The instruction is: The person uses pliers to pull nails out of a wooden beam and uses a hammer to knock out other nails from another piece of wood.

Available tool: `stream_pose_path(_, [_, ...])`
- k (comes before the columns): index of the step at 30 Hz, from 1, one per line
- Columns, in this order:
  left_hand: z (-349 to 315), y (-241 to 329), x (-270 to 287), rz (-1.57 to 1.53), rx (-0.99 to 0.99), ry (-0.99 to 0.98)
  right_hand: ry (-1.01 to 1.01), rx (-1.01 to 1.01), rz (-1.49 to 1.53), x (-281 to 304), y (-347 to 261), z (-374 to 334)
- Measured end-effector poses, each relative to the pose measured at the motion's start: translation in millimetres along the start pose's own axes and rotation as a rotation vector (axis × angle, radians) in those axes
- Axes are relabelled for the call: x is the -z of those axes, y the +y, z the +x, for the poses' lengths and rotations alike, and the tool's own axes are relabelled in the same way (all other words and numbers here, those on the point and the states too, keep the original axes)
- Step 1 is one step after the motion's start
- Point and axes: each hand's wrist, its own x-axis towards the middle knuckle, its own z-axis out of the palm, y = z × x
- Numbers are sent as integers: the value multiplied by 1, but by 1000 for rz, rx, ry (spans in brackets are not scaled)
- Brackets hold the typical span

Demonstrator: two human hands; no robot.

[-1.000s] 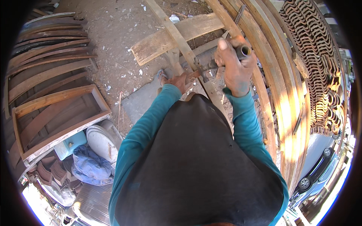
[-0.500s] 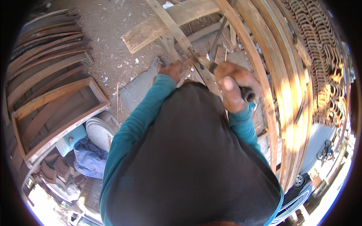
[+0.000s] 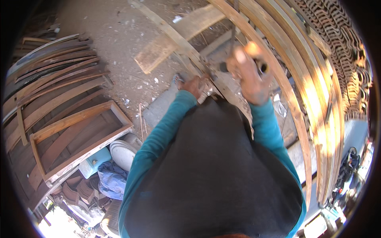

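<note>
A long wooden beam [image 3: 170,31] runs slantwise in front of me, crossing over a wide pale plank [image 3: 158,52]. My left hand [image 3: 191,86] is low against the beam's left side, fingers curled; what they hold there is hidden. My right hand [image 3: 251,77] is closed round a tool with a dark, hollow, pipe-like handle [image 3: 263,68], raised just right of the beam. The tool's working end points left toward the beam and is blurred. Both arms wear teal sleeves.
Long curved timbers [image 3: 285,55] are stacked on my right, with rows of roof tiles [image 3: 337,47] beyond. On the left lie more boards [image 3: 59,95] and a wooden frame [image 3: 79,123]. Nearby are a white round lid [image 3: 122,154], a light-blue container [image 3: 95,162] and blue cloth [image 3: 112,180].
My right hand has risen with the tool and tipped upward, slightly farther away. My left hand stays beside the beam. The whole view has shifted and turned a little.
</note>
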Motion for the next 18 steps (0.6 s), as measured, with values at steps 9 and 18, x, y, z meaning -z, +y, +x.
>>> stream_pose_path(9, [-9,21,15,-13,155,-239,-57,-173,136,0,-11,2])
stream_pose_path(18, [1,16,17,-41,-4,-81,-137,129,415,18,-13,-21])
